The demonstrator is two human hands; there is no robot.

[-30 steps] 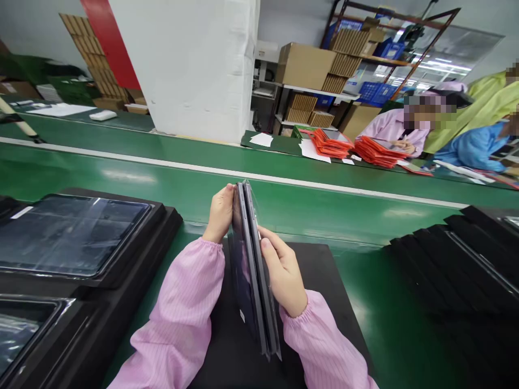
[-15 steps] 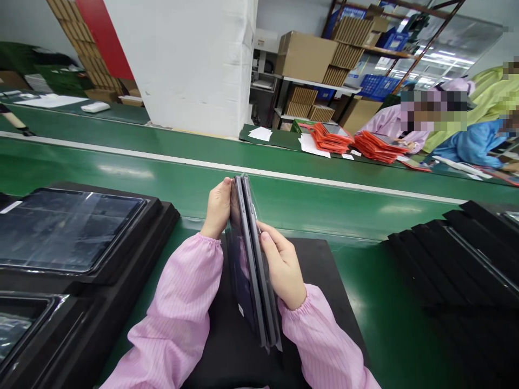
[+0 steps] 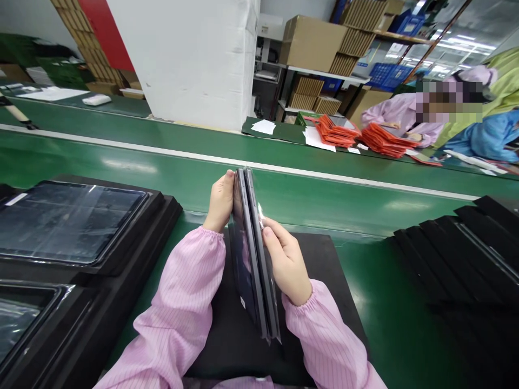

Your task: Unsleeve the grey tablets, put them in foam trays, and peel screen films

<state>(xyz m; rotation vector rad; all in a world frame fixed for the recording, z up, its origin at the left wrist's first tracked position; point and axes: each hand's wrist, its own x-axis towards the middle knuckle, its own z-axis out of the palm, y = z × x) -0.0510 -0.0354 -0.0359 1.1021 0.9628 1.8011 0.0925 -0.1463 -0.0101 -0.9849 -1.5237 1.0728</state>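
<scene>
Two dark tablets [image 3: 248, 248] stand on edge, face to face or nearly so, over a black foam sheet [image 3: 324, 292]. My left hand [image 3: 221, 200] grips their far end from the left, its thumb at the top edge. On the right side, clear plastic film [image 3: 260, 216] sticks out, crinkled, from the right-hand tablet. My right hand [image 3: 288, 259] pinches that film between thumb and fingers, close against the tablet's outer side. A small white label [image 3: 243, 303] shows on the left tablet's face. My left fingers are mostly hidden behind the tablets.
More tablets [image 3: 73, 221] lie in black foam trays at left. Black foam sheets [image 3: 458, 259] are stacked at right. Beyond the green belt [image 3: 324, 194] lie orange pouches [image 3: 336, 129] and papers. A person in a pink sleeve [image 3: 381, 113] works at the far right.
The film at the right tablet is now bunched and crinkled at my right fingertips, where it lay flatter before. My hands and the tablets hold nearly the same pose; the view has shifted slightly.
</scene>
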